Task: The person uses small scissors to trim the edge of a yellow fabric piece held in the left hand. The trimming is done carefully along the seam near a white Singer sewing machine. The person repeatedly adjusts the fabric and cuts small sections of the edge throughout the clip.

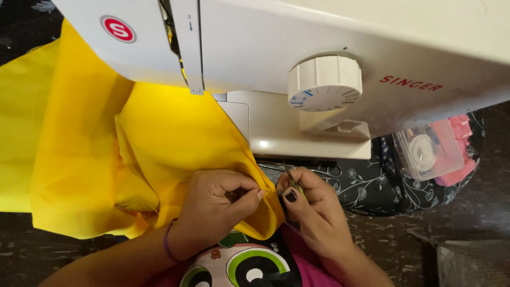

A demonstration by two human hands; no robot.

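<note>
Head view of hand work at a white sewing machine (329,48): the left hand (215,204) pinches the edge of the yellow fabric (106,159) between thumb and fingers, while the right hand (313,204) is closed on a small metal tool (291,178) whose tip points at that pinched edge. Most of the cloth lies spread under and left of the machine arm, so the edge work appears unfinished. Scissors (332,171) and a clear plastic box (427,149) lie to the right; the machine bed crowds the hands.

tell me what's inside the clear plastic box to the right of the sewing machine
Inside the clear plastic box a round white spool-like item shows, plus small dark and reddish bits too blurred to identify. The box rests on red checked cloth; the sewing machine covers its upper edge.
</note>
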